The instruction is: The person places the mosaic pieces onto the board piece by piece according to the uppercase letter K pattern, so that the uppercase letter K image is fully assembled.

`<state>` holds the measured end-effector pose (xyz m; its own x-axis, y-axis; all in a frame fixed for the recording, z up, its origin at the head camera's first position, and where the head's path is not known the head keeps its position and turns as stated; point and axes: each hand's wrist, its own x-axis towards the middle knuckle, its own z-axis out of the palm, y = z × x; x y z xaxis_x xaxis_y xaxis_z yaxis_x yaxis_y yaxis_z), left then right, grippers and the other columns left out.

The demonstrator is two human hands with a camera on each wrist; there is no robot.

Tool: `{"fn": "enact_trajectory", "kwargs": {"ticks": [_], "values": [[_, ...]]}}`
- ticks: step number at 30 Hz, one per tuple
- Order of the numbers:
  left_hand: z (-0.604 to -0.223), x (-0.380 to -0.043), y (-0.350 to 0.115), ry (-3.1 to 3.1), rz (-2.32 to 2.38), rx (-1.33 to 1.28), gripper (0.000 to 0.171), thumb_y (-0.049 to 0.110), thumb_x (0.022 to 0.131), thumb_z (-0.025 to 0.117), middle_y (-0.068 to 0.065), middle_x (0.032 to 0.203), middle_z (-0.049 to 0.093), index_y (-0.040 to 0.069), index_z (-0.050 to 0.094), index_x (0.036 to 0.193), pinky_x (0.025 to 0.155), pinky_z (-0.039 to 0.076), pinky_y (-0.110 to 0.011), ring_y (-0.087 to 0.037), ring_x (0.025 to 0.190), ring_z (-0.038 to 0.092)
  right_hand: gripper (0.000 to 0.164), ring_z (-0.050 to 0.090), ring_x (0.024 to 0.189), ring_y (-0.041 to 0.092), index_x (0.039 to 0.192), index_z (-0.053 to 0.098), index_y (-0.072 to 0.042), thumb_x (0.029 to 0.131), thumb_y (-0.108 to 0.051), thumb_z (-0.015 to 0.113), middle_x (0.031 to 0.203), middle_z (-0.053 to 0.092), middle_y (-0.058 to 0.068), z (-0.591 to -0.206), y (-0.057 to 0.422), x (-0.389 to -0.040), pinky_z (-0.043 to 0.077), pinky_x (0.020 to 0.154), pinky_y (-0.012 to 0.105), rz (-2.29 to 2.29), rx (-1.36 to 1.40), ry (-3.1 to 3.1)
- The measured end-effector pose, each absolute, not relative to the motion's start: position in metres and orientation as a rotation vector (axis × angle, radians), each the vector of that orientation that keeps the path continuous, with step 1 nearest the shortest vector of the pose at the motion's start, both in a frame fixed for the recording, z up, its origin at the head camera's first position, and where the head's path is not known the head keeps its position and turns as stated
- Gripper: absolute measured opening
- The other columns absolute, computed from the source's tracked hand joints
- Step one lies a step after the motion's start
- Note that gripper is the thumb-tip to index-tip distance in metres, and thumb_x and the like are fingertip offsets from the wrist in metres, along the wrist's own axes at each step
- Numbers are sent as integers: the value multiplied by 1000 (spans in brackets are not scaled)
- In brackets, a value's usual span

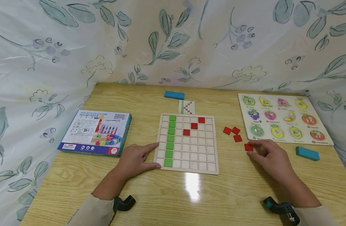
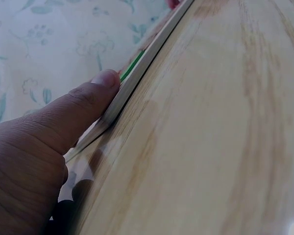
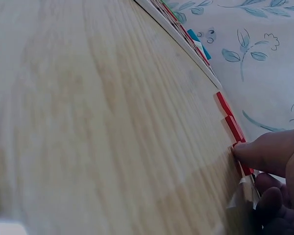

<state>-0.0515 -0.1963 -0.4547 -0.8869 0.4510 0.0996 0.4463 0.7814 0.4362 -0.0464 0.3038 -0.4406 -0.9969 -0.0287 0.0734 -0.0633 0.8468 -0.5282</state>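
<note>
A wooden grid board [image 1: 217, 157] lies mid-table, with a column of green square tiles [image 1: 169, 146] near its left side. Three red tiles [image 1: 194, 126] form a diagonal in its upper right part. My left hand [image 1: 134, 161] is at the board's left edge, index fingertip against the side and thumb tip [image 2: 107, 78] at the near corner. To the right of the board, my right hand [image 1: 274, 160] pinches a red square tile [image 1: 248, 147] between thumb and index finger, low at the tabletop. Three loose red tiles [image 1: 238, 138] lie just beyond that hand.
Behind the board lie a small pattern card [image 1: 187, 107] and a blue block [image 1: 174, 95]. A fruit picture board [image 1: 280, 119] lies at the right, with another blue block [image 1: 307, 153] before it. At the left is a beaded toy box [image 1: 96, 131]. Patterned cloth [image 1: 173, 40] hangs behind the table.
</note>
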Motion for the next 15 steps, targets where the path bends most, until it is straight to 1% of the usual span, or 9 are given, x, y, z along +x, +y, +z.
{"fn": "enact_trajectory", "kwargs": {"ticks": [4,9,15], "values": [[-455,-51,-196,2950,718,736,84,63,78,88,17,59,33,21,67,148,62,27,-29,-2,56,23,41,44,75,16,132,74,-8,93,-15,86,96,57,6,-441,304,-48,35,60,28,853,57,-2975],[-454,-51,-197,2948,720,737,83,63,79,88,18,59,33,21,67,148,64,29,-30,-2,56,23,37,44,75,18,129,75,-6,94,-15,85,89,55,4,-442,304,-48,34,60,29,860,33,-2990],[-455,-51,-198,2952,716,742,82,63,80,87,18,59,34,21,68,148,64,30,-30,-2,56,24,34,46,76,20,127,75,-7,95,-16,84,87,56,4,-443,303,-47,36,60,29,861,17,-2995]]}}
